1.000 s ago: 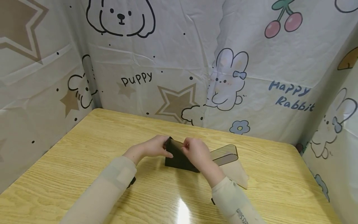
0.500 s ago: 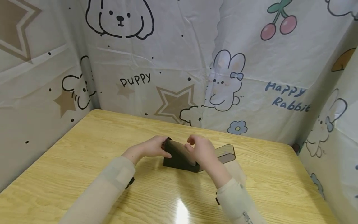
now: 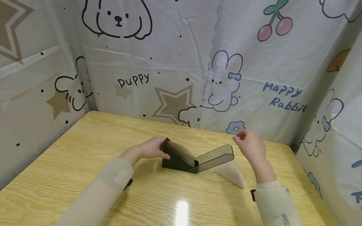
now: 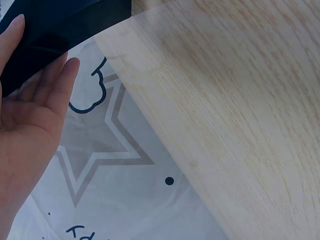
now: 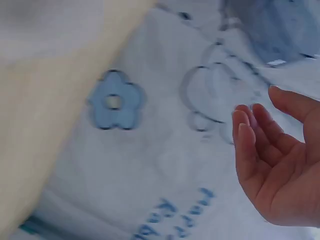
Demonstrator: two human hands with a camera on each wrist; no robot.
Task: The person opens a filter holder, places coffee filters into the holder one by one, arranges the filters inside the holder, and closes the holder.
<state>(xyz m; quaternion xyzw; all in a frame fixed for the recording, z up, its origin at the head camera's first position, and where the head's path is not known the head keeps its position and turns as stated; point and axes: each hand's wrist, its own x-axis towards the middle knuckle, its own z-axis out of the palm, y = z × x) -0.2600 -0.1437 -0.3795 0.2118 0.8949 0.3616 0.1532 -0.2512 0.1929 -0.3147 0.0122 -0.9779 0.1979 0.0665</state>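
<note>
Black holder (image 3: 177, 159) is gripped by left hand (image 3: 150, 147); pale wedge (image 3: 232, 174) is noted below-left of empty right hand (image 3: 251, 146), fingers loosely curled.

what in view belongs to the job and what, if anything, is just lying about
Likely part of the job:
- black holder, gripped by the left hand
- clear flap at the holder's end
- tan piece in the holder
- cream piece on the table

Just surroundings:
- table
- printed cloth behind it
</note>
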